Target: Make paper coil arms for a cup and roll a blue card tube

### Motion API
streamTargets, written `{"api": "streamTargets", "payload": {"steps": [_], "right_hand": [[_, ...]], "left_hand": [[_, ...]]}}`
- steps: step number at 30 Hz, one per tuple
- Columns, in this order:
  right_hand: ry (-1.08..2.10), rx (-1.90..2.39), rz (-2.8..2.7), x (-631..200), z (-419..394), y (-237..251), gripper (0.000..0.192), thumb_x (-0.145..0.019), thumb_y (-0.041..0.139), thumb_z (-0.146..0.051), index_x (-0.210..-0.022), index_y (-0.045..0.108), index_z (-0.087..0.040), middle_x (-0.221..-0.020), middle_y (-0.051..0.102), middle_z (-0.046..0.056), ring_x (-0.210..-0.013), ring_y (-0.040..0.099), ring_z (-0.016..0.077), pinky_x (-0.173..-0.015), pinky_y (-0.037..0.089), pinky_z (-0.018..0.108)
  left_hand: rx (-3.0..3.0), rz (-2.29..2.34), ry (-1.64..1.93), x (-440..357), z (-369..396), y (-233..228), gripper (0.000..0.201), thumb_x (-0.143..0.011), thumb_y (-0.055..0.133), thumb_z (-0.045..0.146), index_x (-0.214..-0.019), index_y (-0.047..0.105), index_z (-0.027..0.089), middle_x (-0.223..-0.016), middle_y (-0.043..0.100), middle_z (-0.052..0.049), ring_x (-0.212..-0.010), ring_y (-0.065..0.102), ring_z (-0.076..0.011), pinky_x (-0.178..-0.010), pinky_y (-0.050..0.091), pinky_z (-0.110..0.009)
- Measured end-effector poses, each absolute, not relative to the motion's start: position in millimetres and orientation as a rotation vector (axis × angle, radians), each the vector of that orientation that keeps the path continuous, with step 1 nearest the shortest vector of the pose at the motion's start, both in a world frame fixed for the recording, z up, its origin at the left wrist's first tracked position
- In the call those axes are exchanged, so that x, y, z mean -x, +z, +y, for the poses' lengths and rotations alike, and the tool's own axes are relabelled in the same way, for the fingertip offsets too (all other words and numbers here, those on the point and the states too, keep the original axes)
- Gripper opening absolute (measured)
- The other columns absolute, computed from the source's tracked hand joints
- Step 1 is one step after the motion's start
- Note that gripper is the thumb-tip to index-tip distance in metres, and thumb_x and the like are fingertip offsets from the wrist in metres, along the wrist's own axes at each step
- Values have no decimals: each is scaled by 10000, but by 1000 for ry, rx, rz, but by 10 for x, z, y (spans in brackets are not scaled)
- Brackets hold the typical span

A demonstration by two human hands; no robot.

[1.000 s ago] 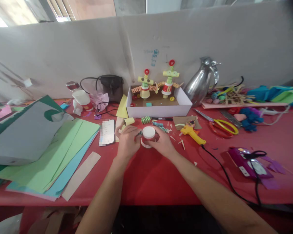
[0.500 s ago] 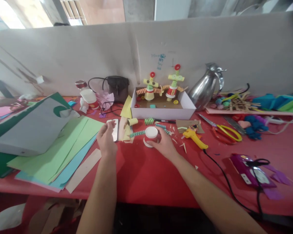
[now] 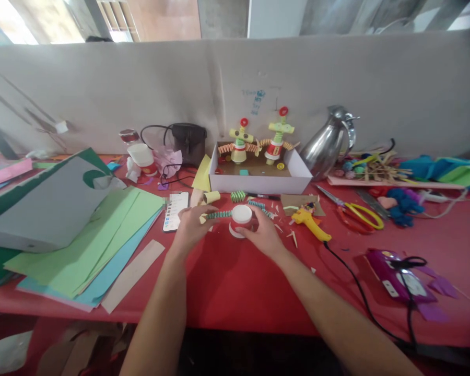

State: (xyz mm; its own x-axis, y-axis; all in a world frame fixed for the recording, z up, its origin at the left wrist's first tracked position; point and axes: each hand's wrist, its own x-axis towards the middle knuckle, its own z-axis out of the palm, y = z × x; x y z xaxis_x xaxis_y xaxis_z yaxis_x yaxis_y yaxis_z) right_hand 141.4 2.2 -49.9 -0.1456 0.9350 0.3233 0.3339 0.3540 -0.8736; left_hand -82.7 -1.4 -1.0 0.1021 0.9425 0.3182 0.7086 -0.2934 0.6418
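Observation:
A small red and white paper cup (image 3: 242,213) stands upside down on the red table, a green folded-paper spring (image 3: 220,214) sticking out from its left side. My right hand (image 3: 264,230) is closed around the cup's right side, thumb across the front. A blue paper spring (image 3: 255,203) shows partly behind these fingers. On the other side, my left hand (image 3: 194,225) has thumb and fingertips at the outer end of the green spring, seemingly pinching it. A lit phone (image 3: 176,210) lies left of this hand. Just beyond is a rolled yellow paper tube (image 3: 211,197).
A white box (image 3: 260,183) behind holds two paper-cup figures. To the right lie a yellow glue gun (image 3: 312,224), scissors (image 3: 354,211) and a purple device (image 3: 401,277) with a black cable. A metal jug (image 3: 327,143) stands behind; coloured sheets (image 3: 90,243) lie left.
My left hand has moved right and down from over the phone to the green spring's end, uncovering the lit screen. My right hand keeps its hold on the cup.

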Motion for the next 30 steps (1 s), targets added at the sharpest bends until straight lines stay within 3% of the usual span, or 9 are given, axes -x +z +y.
{"api": "streamTargets", "payload": {"steps": [5, 14, 20, 23, 27, 30], "right_hand": [[820, 1150, -1689, -1413, 28, -502, 594, -735, 776, -372, -1271, 532, -287, -1295, 627, 67, -1200, 579, 290, -1018, 447, 498], [829, 1148, -1685, -1414, 27, -497, 575, -740, 771, -355, -1256, 525, -289, -1301, 623, 57, -1210, 575, 287, -1036, 435, 498], [830, 1162, -1673, -1412, 35, -508, 592, -720, 785, -348, -1250, 530, -284, -1280, 635, 58, -1179, 593, 281, -1017, 451, 488], [827, 1171, -1671, -1412, 37, -506, 600, -721, 785, -349, -1259, 526, -286, -1261, 642, 56, -1149, 606, 276, -1003, 461, 483], [826, 1173, -1673, -1412, 38, -504, 585, -725, 783, -351, -1250, 532, -290, -1257, 646, 51, -1154, 603, 279, -999, 463, 485], [819, 1168, -1669, -1411, 39, -515, 591, -723, 787, -356, -1251, 531, -292, -1283, 638, 50, -1196, 584, 283, -1012, 455, 486]], "left_hand": [[-2156, 1543, 1043, 817, 17, -40, 189, -872, 596, 306, -976, 743, 249, -1033, 761, -49, -987, 684, -233, -918, 478, -389], [-2052, 1566, 1113, 589, 104, -151, 182, -864, 590, 289, -967, 732, 242, -978, 764, -44, -898, 685, -214, -884, 489, -381], [-1774, 1509, 1280, 618, 106, -159, 303, -760, 715, 308, -1049, 699, 218, -1023, 730, -67, -939, 672, -230, -838, 523, -375], [-1815, 1505, 1238, 658, 77, -142, 327, -715, 748, 295, -1031, 702, 225, -1114, 678, -74, -969, 651, -235, -817, 532, -375], [-1842, 1426, 1145, 742, 43, -128, 509, -668, 772, 257, -1162, 649, 247, -1255, 591, -84, -991, 643, -226, -763, 548, -343], [-1797, 1427, 1116, 817, 41, -128, 526, -652, 781, 248, -1156, 633, 245, -1223, 627, -73, -1001, 637, -226, -758, 541, -331]]}}
